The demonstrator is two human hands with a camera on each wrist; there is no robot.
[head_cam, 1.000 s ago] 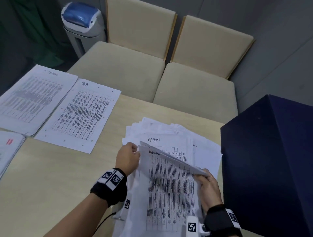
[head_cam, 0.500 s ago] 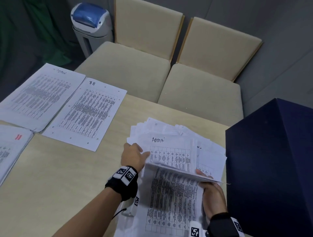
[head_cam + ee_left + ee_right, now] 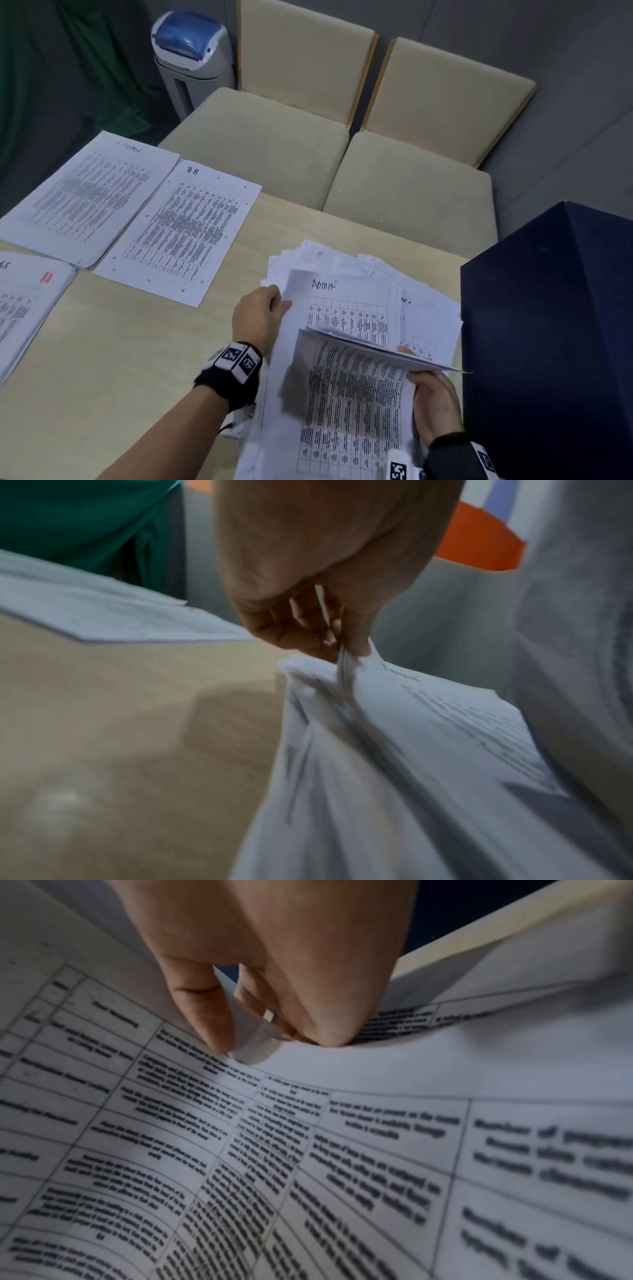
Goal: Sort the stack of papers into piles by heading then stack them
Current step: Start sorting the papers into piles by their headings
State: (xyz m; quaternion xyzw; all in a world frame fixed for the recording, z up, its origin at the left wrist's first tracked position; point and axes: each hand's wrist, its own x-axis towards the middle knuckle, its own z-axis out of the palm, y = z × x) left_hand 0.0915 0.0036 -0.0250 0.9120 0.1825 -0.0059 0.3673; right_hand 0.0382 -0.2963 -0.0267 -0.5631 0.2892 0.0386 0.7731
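Two hands work the unsorted stack on the counter: the left hand pinches its sheets' far corner in a closed grip, while the right hand grips lifted pages, exposing the "Admin" heading.

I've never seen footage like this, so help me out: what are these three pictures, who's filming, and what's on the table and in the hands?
No machine here: a person wears three cameras, one on the head and one on each wrist. The head view looks down at a table with sorted piles, the Admin pile and the HR pile, plus a messy unsorted stack. The left hand pinches the corner of a sheet headed Admin; the left wrist view shows that pinch close up. The right hand grips a folded-back printed sheet, seen enlarged in the right wrist view.
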